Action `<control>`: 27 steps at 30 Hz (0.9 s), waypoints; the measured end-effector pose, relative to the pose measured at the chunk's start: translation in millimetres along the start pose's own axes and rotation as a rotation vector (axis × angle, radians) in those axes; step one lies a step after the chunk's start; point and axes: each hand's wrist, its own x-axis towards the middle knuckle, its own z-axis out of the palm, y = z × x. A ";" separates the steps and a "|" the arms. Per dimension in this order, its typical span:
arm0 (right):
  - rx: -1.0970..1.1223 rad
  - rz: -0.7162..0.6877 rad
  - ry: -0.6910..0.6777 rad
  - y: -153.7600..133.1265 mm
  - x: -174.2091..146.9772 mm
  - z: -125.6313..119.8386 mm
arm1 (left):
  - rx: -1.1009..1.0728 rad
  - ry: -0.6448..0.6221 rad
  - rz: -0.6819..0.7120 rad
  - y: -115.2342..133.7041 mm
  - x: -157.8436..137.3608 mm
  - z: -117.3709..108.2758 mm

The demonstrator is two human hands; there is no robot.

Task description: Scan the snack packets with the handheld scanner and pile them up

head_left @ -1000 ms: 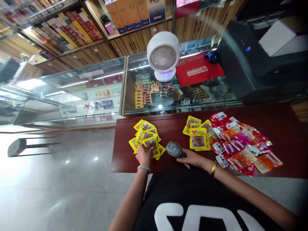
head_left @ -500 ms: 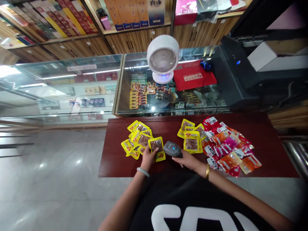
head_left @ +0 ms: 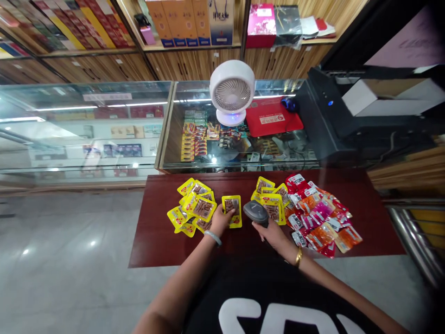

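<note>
My left hand (head_left: 221, 220) is closed on the lower left of a yellow snack packet (head_left: 236, 205) with a clear window, at the middle of the dark red table (head_left: 153, 250). My right hand (head_left: 273, 234) grips a grey barcode scanner (head_left: 256, 211), its head pointing left towards that packet. Left of my left hand lies a loose pile of similar yellow packets (head_left: 203, 208). Behind and right of the scanner is a smaller group of yellow packets (head_left: 274, 200), partly hidden by it. A heap of red, orange and pink packets (head_left: 320, 208) spreads farther right.
Behind the table stands a glass display counter (head_left: 167, 130) with a white fan (head_left: 232, 88) and a red mat (head_left: 273, 120) on top. A dark machine (head_left: 323, 125) with a white open box (head_left: 365, 99) is at the right. Shelves with boxes (head_left: 187, 23) line the back.
My left hand has moved a yellow packet slightly right, apart from the left pile. The scanner in my right hand has shifted a little right. The whole view has moved somewhat.
</note>
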 end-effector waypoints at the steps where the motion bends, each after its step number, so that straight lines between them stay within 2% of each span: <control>1: 0.001 -0.005 0.018 0.1 0.3 -1.5 | -0.033 -0.040 0.004 3.9 1.5 8.0; 5: 0.010 -0.027 0.075 3.7 2.9 -6.0 | -0.283 -0.354 0.032 28.7 2.4 38.3; 7: 0.015 -0.029 0.080 5.3 4.0 -5.6 | -0.257 -0.368 0.102 38.9 1.6 37.7; 9: 0.016 -0.027 0.060 5.5 4.5 -3.5 | -0.049 -0.221 0.210 43.7 -0.6 19.8; 12: 0.011 -0.031 0.003 4.5 4.7 1.1 | 0.409 0.145 0.327 43.0 -8.1 -29.0; 14: 0.011 -0.030 -0.034 4.5 5.2 4.1 | 0.672 0.399 0.311 40.0 -13.8 -62.3; 16: 0.012 -0.022 -0.064 5.3 6.3 7.0 | 0.854 0.557 0.234 36.2 -17.6 -87.6; 19: 0.009 -0.012 -0.094 6.1 8.0 10.8 | 0.995 0.597 0.096 29.7 -18.2 -108.7; 21: 0.008 -0.015 -0.107 5.6 8.5 12.8 | 1.030 0.591 0.053 25.8 -16.3 -116.1; 24: 0.013 -0.013 -0.131 4.3 8.2 14.6 | 0.993 0.539 0.070 21.8 -13.6 -124.0; 27: 0.030 -0.002 -0.174 3.6 7.8 15.0 | 0.821 0.434 0.114 21.1 -13.9 -126.6</control>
